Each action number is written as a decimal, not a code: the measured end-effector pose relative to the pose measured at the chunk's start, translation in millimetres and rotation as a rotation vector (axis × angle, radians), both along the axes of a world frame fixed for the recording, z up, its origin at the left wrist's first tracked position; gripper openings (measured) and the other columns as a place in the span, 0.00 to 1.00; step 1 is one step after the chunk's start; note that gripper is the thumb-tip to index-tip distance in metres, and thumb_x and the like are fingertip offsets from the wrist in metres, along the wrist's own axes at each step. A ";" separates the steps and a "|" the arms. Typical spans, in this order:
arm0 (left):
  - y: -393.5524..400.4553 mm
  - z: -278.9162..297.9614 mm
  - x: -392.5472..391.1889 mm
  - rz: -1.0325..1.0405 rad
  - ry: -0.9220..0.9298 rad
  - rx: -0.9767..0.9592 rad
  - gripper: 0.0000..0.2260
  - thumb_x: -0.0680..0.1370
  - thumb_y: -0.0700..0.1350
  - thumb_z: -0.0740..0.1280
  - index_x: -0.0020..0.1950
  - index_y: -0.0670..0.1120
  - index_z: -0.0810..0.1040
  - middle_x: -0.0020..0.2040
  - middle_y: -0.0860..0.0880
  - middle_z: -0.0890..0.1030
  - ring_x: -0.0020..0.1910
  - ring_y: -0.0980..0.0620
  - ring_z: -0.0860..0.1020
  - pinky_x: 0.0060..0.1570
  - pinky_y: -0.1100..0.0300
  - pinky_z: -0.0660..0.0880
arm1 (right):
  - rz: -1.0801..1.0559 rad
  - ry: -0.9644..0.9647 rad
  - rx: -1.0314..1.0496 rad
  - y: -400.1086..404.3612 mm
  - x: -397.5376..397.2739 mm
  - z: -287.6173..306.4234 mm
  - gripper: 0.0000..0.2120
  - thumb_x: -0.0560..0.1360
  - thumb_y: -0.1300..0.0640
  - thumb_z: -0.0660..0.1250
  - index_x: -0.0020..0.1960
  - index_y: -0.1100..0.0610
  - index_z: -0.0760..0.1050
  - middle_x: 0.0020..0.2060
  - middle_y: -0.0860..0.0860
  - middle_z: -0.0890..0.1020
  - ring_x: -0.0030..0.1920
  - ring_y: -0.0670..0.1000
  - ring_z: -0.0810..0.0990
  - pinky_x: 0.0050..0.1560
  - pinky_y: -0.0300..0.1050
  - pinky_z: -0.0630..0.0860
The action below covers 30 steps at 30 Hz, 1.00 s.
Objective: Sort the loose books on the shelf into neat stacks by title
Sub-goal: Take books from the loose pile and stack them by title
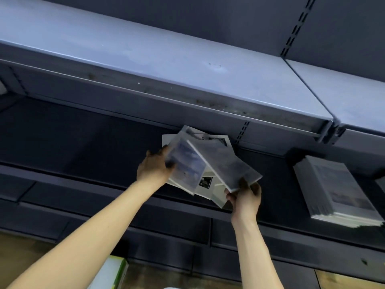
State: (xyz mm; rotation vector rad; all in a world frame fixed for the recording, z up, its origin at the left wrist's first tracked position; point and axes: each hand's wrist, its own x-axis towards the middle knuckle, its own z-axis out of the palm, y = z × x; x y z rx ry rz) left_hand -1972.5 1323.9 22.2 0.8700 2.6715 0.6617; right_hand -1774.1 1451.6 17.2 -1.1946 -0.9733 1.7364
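**Loose Books Held Fanned at the Middle Shelf**

Both hands hold a fanned bundle of loose books (pixel 205 163) in front of the dark middle shelf (pixel 83 142). The covers overlap at differing angles and their edges are not aligned; motion blur hides the titles.

The left hand (pixel 154 166) grips the left side of the bundle, with its fingers curled round the edge of the leftmost book. The right hand (pixel 245 197) pinches the lower right corner of the bundle from below, with the thumb on the near face. Both forearms are bare and reach up from the lower edge of the view.

A squared stack of books (pixel 337 190) lies flat on the same shelf, well apart to the right of the bundle. An upper shelf (pixel 187 65), grey and bare on its visible surface, runs above. A green-and-white box (pixel 113 272) sits at the bottom edge, partly behind the left forearm.
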 end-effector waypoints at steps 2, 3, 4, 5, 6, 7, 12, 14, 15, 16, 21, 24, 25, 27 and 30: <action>-4.3 -3.0 11.9 -0.023 -0.063 0.059 0.21 0.81 0.54 0.57 0.74 0.62 0.56 0.60 0.44 0.77 0.52 0.44 0.79 0.46 0.48 0.79 | 0.028 0.033 -0.008 -0.3 -0.7 6.3 0.13 0.83 0.60 0.60 0.67 0.58 0.67 0.52 0.58 0.80 0.31 0.52 0.81 0.28 0.40 0.74; -5.3 -3.0 19.8 -0.025 -0.102 0.090 0.20 0.81 0.51 0.57 0.73 0.60 0.59 0.57 0.45 0.78 0.49 0.46 0.79 0.46 0.48 0.80 | 0.054 0.044 -0.012 -1.0 -1.3 8.8 0.12 0.83 0.61 0.59 0.66 0.58 0.67 0.51 0.57 0.80 0.32 0.51 0.83 0.28 0.40 0.74; -5.6 -3.2 28.6 -0.021 -0.162 0.124 0.20 0.81 0.49 0.58 0.73 0.59 0.60 0.54 0.46 0.80 0.47 0.47 0.80 0.45 0.48 0.80 | 0.080 0.049 -0.025 -3.1 -2.5 11.6 0.11 0.83 0.62 0.58 0.65 0.58 0.66 0.50 0.57 0.81 0.32 0.51 0.84 0.27 0.39 0.73; -5.4 -3.8 38.1 -0.012 -0.244 0.160 0.22 0.81 0.47 0.59 0.73 0.59 0.61 0.52 0.46 0.80 0.45 0.46 0.80 0.44 0.50 0.80 | 0.104 0.051 -0.042 -5.6 -3.6 13.6 0.11 0.83 0.64 0.57 0.65 0.58 0.66 0.49 0.56 0.81 0.31 0.50 0.84 0.26 0.38 0.73; -5.5 -3.2 48.1 -0.008 -0.336 0.199 0.24 0.80 0.45 0.60 0.74 0.60 0.59 0.50 0.46 0.81 0.43 0.45 0.81 0.40 0.52 0.79 | 0.128 0.051 -0.057 -8.5 -4.3 14.3 0.11 0.83 0.65 0.56 0.65 0.58 0.65 0.48 0.56 0.81 0.31 0.50 0.84 0.25 0.38 0.73; -5.0 -3.1 56.9 -0.007 -0.413 0.241 0.27 0.80 0.44 0.60 0.75 0.62 0.57 0.49 0.45 0.82 0.39 0.45 0.80 0.35 0.55 0.75 | 0.150 0.044 -0.062 -10.8 -4.2 13.9 0.12 0.83 0.66 0.55 0.66 0.58 0.65 0.47 0.56 0.82 0.30 0.50 0.84 0.24 0.38 0.72; -1.4 -7.0 76.4 0.031 -0.606 0.364 0.27 0.81 0.42 0.55 0.76 0.64 0.55 0.55 0.49 0.80 0.39 0.51 0.78 0.34 0.61 0.74 | 0.252 -0.075 0.047 -22.9 0.6 14.5 0.12 0.83 0.60 0.61 0.65 0.55 0.66 0.49 0.57 0.84 0.32 0.53 0.84 0.26 0.42 0.71; -0.1 -5.9 78.7 0.078 -0.687 0.439 0.21 0.82 0.43 0.54 0.73 0.60 0.61 0.54 0.49 0.80 0.40 0.48 0.79 0.36 0.58 0.76 | 0.319 -0.143 0.109 -28.5 2.8 10.4 0.11 0.82 0.59 0.62 0.63 0.54 0.68 0.43 0.55 0.86 0.32 0.54 0.84 0.26 0.43 0.72; 0.3 -4.7 79.7 0.100 -0.707 0.472 0.17 0.83 0.46 0.54 0.71 0.58 0.64 0.53 0.48 0.81 0.41 0.47 0.80 0.37 0.56 0.78 | 0.358 -0.189 0.135 -31.1 3.8 8.8 0.10 0.82 0.58 0.62 0.63 0.54 0.69 0.41 0.55 0.86 0.33 0.54 0.84 0.26 0.43 0.72; 1.1 -2.8 80.1 0.116 -0.714 0.489 0.14 0.84 0.50 0.55 0.69 0.57 0.65 0.53 0.48 0.81 0.42 0.46 0.81 0.39 0.54 0.80 | 0.400 -0.232 0.157 -33.1 4.8 7.6 0.09 0.81 0.58 0.63 0.61 0.55 0.71 0.41 0.55 0.86 0.33 0.54 0.85 0.26 0.43 0.72; 8.0 -0.6 87.2 0.117 -0.726 0.483 0.18 0.80 0.57 0.64 0.67 0.56 0.66 0.55 0.49 0.80 0.35 0.47 0.83 0.34 0.57 0.80 | 0.527 -0.392 0.232 -31.6 15.7 13.1 0.10 0.77 0.51 0.70 0.51 0.58 0.78 0.38 0.52 0.86 0.31 0.49 0.83 0.27 0.39 0.71; 11.4 -2.9 88.1 0.138 -0.747 0.471 0.25 0.81 0.54 0.62 0.76 0.59 0.56 0.59 0.51 0.77 0.32 0.51 0.81 0.31 0.59 0.75 | 0.338 -0.507 0.266 -12.4 25.7 4.8 0.26 0.74 0.33 0.66 0.56 0.55 0.78 0.44 0.52 0.85 0.44 0.51 0.84 0.44 0.45 0.79; 11.4 -4.2 86.9 0.145 -0.747 0.460 0.27 0.82 0.53 0.61 0.78 0.59 0.53 0.60 0.51 0.76 0.31 0.52 0.80 0.31 0.60 0.75 | 0.266 -0.523 0.272 -5.2 28.4 1.7 0.28 0.73 0.33 0.66 0.62 0.53 0.75 0.51 0.51 0.84 0.52 0.53 0.83 0.52 0.50 0.79; 9.7 -3.3 84.8 0.143 -0.737 0.435 0.25 0.83 0.51 0.59 0.78 0.58 0.53 0.63 0.51 0.75 0.31 0.52 0.80 0.32 0.60 0.74 | 0.234 -0.568 0.333 7.7 31.2 0.1 0.28 0.74 0.35 0.66 0.68 0.50 0.70 0.57 0.49 0.80 0.61 0.54 0.79 0.61 0.54 0.76; 7.3 1.7 84.0 0.139 -0.739 0.449 0.21 0.83 0.46 0.57 0.76 0.56 0.59 0.66 0.49 0.73 0.37 0.50 0.79 0.29 0.64 0.73 | 0.349 -0.528 0.332 18.4 28.7 4.4 0.23 0.76 0.39 0.66 0.67 0.48 0.72 0.54 0.46 0.79 0.60 0.52 0.79 0.62 0.55 0.77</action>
